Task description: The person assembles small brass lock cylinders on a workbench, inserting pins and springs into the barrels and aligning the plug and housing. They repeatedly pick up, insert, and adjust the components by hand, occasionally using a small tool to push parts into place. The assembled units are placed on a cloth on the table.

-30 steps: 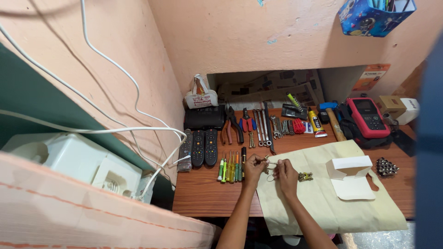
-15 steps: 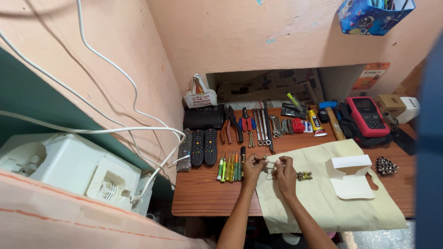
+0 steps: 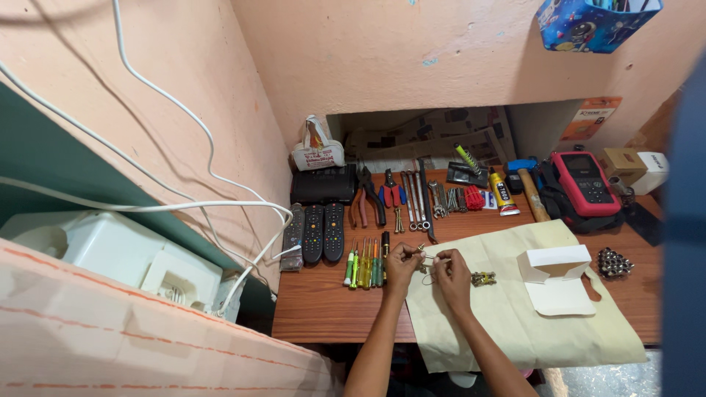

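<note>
My left hand [image 3: 402, 266] and my right hand [image 3: 452, 273] are raised together over the left end of a pale cloth [image 3: 515, 309] on a wooden desk [image 3: 323, 309]. Both pinch a small thin metal piece [image 3: 429, 259] between the fingertips; it is too small to tell what it is. A small brass-coloured part [image 3: 483, 279] lies on the cloth just right of my right hand. A row of small screwdrivers [image 3: 365, 263] with yellow and green handles lies just left of my left hand.
Three remote controls [image 3: 314, 233], pliers [image 3: 365, 200], wrenches and other tools line the back of the desk. A red meter [image 3: 586, 182], a hammer [image 3: 531, 191], an open white box [image 3: 559, 277] and a cluster of metal bits [image 3: 613, 262] sit at right. White cables [image 3: 220, 198] hang left.
Both hands stay together at the same spot on the cloth, with small finger movements on the metal piece. The view has shifted slightly.
</note>
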